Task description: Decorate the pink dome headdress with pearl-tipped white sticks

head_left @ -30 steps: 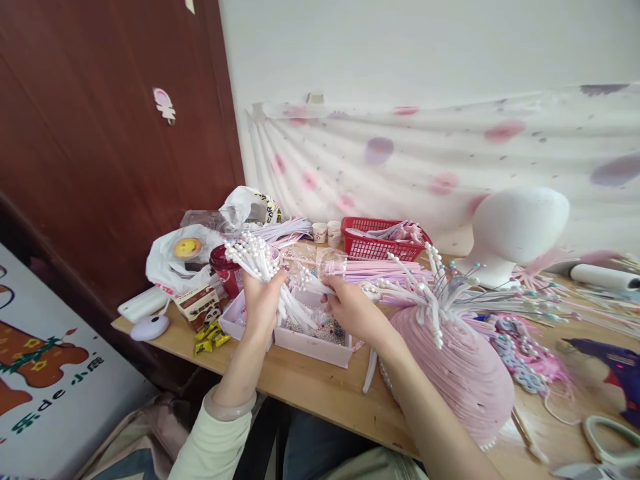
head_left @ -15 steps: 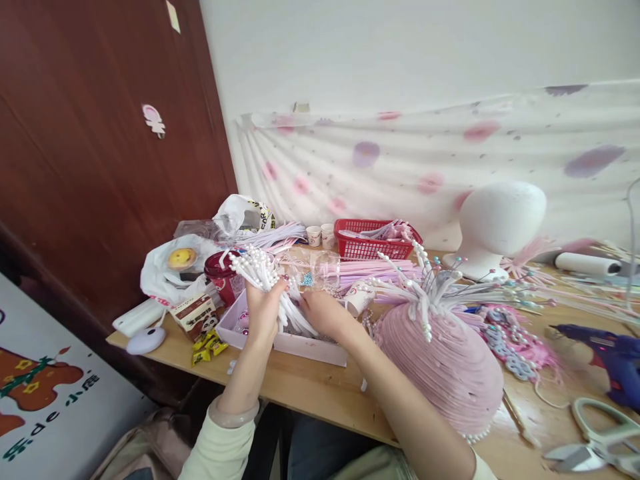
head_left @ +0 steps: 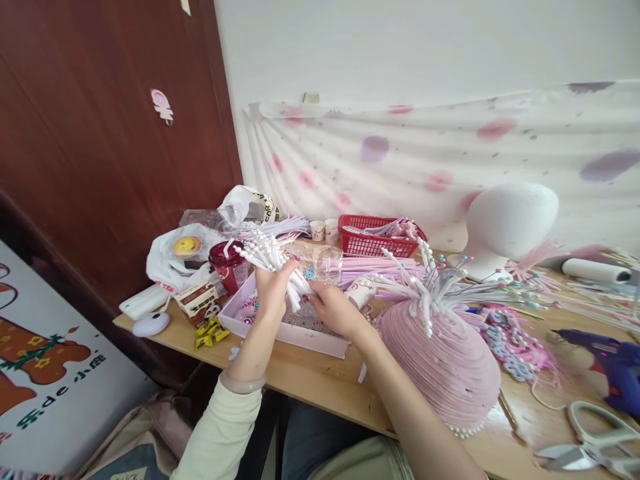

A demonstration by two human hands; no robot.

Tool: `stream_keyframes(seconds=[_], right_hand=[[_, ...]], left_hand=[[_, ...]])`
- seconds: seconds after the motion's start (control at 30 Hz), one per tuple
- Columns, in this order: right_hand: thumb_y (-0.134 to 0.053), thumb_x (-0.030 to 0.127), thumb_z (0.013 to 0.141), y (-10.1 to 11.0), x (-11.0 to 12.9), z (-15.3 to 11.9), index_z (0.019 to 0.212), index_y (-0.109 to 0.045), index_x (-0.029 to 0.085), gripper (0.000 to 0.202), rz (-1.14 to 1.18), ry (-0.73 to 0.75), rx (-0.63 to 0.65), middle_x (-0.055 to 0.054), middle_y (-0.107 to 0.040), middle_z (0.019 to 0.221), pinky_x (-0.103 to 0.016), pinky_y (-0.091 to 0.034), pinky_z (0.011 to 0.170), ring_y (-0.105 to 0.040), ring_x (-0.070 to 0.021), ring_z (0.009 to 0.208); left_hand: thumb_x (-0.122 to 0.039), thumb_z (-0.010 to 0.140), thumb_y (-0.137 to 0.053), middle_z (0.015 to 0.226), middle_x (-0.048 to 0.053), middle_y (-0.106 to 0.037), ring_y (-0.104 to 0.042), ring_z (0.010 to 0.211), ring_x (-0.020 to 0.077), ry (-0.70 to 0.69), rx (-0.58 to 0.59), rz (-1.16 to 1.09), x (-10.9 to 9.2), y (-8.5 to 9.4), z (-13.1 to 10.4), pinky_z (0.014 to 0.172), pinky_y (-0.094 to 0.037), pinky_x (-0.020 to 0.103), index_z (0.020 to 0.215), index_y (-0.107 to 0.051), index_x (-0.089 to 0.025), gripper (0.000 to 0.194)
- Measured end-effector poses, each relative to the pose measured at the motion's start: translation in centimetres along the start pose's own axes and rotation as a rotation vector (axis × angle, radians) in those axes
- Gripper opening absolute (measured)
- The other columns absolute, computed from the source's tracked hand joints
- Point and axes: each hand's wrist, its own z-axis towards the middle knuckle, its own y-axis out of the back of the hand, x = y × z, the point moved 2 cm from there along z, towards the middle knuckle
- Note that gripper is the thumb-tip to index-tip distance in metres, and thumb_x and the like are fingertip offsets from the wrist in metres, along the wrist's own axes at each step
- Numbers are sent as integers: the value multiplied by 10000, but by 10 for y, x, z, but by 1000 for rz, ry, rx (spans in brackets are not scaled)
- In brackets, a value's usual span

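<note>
My left hand (head_left: 274, 288) is wrapped round a bunch of white fuzzy stems (head_left: 264, 250) with pearl beads at their tips. The bunch is held up over a white tray (head_left: 310, 340) of beads and small gems. My right hand (head_left: 334, 305) is closed at the lower right side of the bunch, its fingertips touching the stem ends; whether it grips one stem or several I cannot tell. To the right sits a pink ridged dome (head_left: 443, 360) with white pearl-tipped stems (head_left: 425, 287) rising from its top.
A red cup (head_left: 229, 267), a snack box (head_left: 199, 301) and yellow packets (head_left: 211, 332) stand left of the tray. Behind are a red basket (head_left: 380, 245) and paper cups (head_left: 324, 231). To the right are a foam head (head_left: 513, 220), a glue gun (head_left: 607, 357) and scissors (head_left: 590, 443).
The bunch has tilted, and its lower stem ends now show gathered between my hands instead of trailing into the tray. My right hand has shifted slightly, and the view has moved a little.
</note>
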Motion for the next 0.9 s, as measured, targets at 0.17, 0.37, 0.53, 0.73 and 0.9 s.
stream_keyframes(seconds=[0.17, 0.37, 0.53, 0.73, 0.9], right_hand=[[-486, 98, 883, -3, -4, -3, 931, -686, 138, 210, -152, -112, 37, -107, -730, 990, -244, -394, 767, -644, -190, 910], [-486, 107, 870, -6, -6, -2, 924, -706, 124, 227, -232, -211, 43, -166, -737, 982, -273, -392, 721, -670, -240, 911], [-548, 164, 861, -7, -4, 0, 973, -699, 125, 192, -249, -227, 13, -169, -733, 1013, -283, -397, 742, -667, -254, 946], [-553, 174, 830, -7, -9, 0, 891, -704, 137, 168, -233, -268, -61, -135, -741, 933, -270, -370, 680, -661, -222, 860], [-591, 196, 801, -7, -12, 2, 819, -702, 135, 128, -196, -294, -84, -120, -733, 841, -269, -345, 641, -641, -208, 783]], left_hand=[[-188, 547, -761, 801, 27, -673, -658, 766, 185, -34, -48, -24, -5, 7, 11, 752, -515, 320, 881, -627, -147, 363], [-230, 602, -727, 575, -79, -558, -540, 511, 101, -145, -60, -83, -32, 16, 17, 615, -495, 271, 824, -511, -208, 310], [-221, 589, -746, 561, -86, -514, -436, 463, 62, -29, 10, -144, -26, 15, -4, 505, -403, 213, 811, -504, -213, 329], [-271, 529, -808, 560, -70, -477, -429, 464, 55, 247, -45, -242, -5, 9, -31, 456, -382, 204, 686, -508, -174, 352], [-266, 562, -825, 599, -75, -503, -443, 470, 48, 57, -95, -307, -41, 24, -37, 462, -371, 191, 753, -523, -180, 368]])
